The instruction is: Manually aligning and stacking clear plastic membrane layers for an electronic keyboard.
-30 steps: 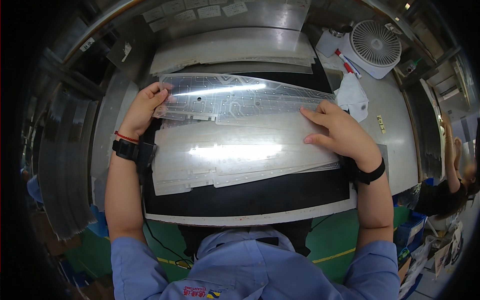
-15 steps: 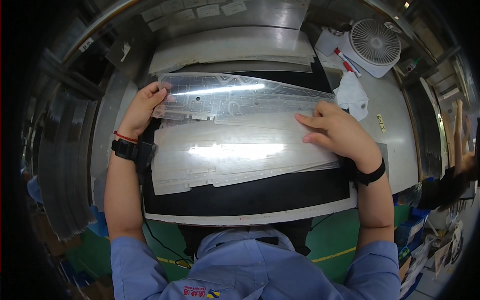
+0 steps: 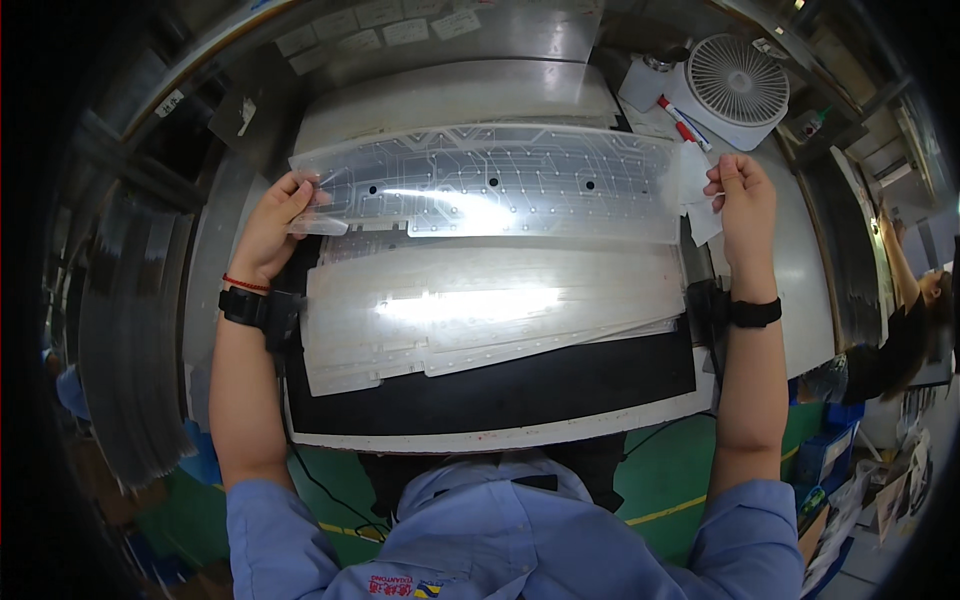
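A clear film sheet [image 3: 540, 205] printed with fine circuit lines and several dark dots stretches across the work surface. Its left end is pinched between the thumb and fingers of my left hand [image 3: 283, 212]. Past the sheet's right edge, my right hand [image 3: 740, 195] is raised with its fingers curled together. The fingertips overlap a white cloth or paper [image 3: 692, 185], and whatever they may hold is hidden. Below the printed film lies a stack of similar translucent sheets [image 3: 500, 305], slightly fanned and glaring under the light.
A black mat [image 3: 490, 395] lies under the sheets. More sheets [image 3: 450, 90] are piled behind. At the back right are a white fan [image 3: 738, 85], a red marker [image 3: 680, 120] and a white container [image 3: 645, 85]. Tall sheet stacks [image 3: 130, 330] stand left. Another person's arm [image 3: 900, 255] shows far right.
My right hand has left the sheets, moving right and up, and its fingers have closed. The printed film now lies straighter and shows more fully. My left hand keeps its end.
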The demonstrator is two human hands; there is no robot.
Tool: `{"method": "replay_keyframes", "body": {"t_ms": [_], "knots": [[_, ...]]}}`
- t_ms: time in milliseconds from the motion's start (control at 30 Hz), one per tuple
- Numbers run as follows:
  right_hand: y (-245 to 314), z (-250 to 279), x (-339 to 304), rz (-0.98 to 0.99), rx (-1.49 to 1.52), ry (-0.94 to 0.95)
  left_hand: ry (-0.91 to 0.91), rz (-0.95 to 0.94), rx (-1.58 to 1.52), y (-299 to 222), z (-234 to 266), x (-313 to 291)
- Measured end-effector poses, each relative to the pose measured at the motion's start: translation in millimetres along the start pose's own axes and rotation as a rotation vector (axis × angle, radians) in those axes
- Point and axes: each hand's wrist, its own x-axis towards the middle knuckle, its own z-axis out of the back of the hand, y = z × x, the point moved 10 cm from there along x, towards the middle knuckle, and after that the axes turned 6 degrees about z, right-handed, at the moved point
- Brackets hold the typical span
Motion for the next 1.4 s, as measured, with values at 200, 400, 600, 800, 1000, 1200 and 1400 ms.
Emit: {"method": "replay_keyframes", "body": {"t_ms": [200,400,600,800,1000,1200,1400], "knots": [[-18,12,5,-0.023,0.045,-0.052,0.032,-0.016,-0.062,-2,-1,0],[3,-14,-4,-0.039,0.216,0.076,0.036,-0.02,-0.095,-4,-1,-3],[23,-48,-18,-0.154,0.553,0.27,0.005,-0.029,-0.109,-2,4,-2],[17,-52,-22,-0.078,0.37,0.369,0.022,-0.018,-0.098,1,3,3],[13,-46,-19,-0.07,0.327,0.302,0.044,0.01,-0.1,-1,-5,0],[34,-31,-15,0.255,0.196,0.23,-0.008,-0.149,-0.078,-15,-4,-2],[79,-29,-25,0.641,-0.21,0.13,-0.009,-0.241,-0.089,-13,9,2]]}}
